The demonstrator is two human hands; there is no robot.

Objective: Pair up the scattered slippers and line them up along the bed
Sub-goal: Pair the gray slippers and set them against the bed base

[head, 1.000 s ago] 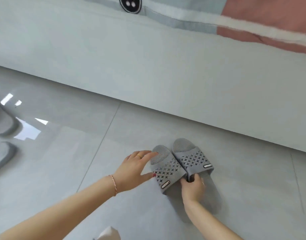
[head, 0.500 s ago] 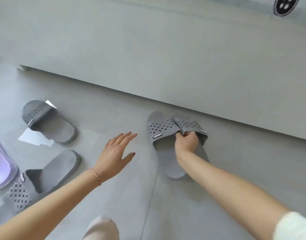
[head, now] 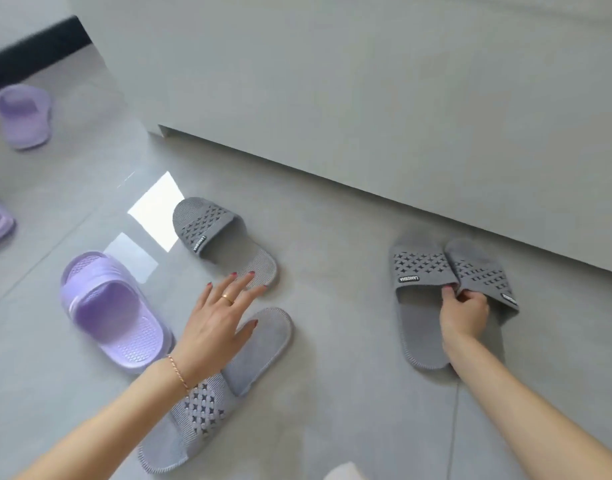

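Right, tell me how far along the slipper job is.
Done: one grey pair sits side by side by the bed base, the right hand gripping its straps. In hand: the open left hand reaches toward the heel of a loose grey slipper. Left: that one, its mate pointing the other way, and three scattered purple slippers.

Right hand (head: 463,315) on paired grey slippers (head: 422,271) beside bed (head: 367,98)

Red-painted nails, gold ring (head: 227,299), thin gold bracelet (head: 178,372), bare forearms.
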